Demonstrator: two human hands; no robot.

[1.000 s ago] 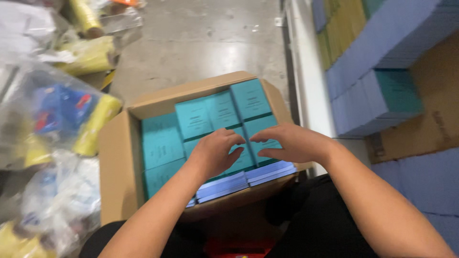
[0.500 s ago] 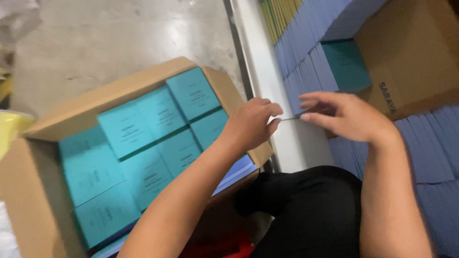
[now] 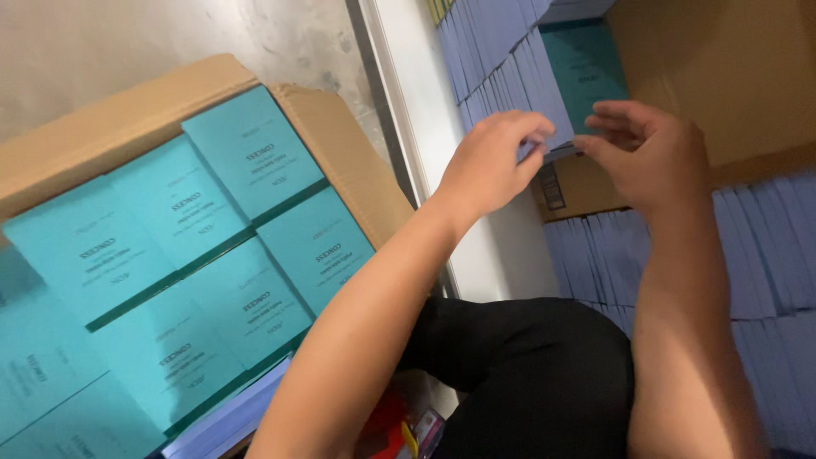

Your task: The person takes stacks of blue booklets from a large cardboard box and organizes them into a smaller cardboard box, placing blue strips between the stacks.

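My left hand (image 3: 497, 161) and my right hand (image 3: 650, 153) meet at the upper right, both pinching the edge of a thin lavender flat carton (image 3: 557, 153) pulled from a slanted row of the same lavender cartons (image 3: 501, 72). A teal box (image 3: 586, 68) lies just behind that row. At the left, an open cardboard box (image 3: 340, 153) is packed with several teal printed boxes (image 3: 246, 161); neither hand touches it.
A white ledge (image 3: 425, 110) runs between the cardboard box and the stacks. More lavender cartons (image 3: 765, 280) stand on edge at the right, beside a brown cardboard box wall (image 3: 722, 68). Grey concrete floor (image 3: 127, 42) lies beyond. My dark-trousered knee (image 3: 527, 374) is below.
Both hands left the teal boxes in the cardboard box and moved right to the lavender row, where they now grip one carton. The camera turned right with them.
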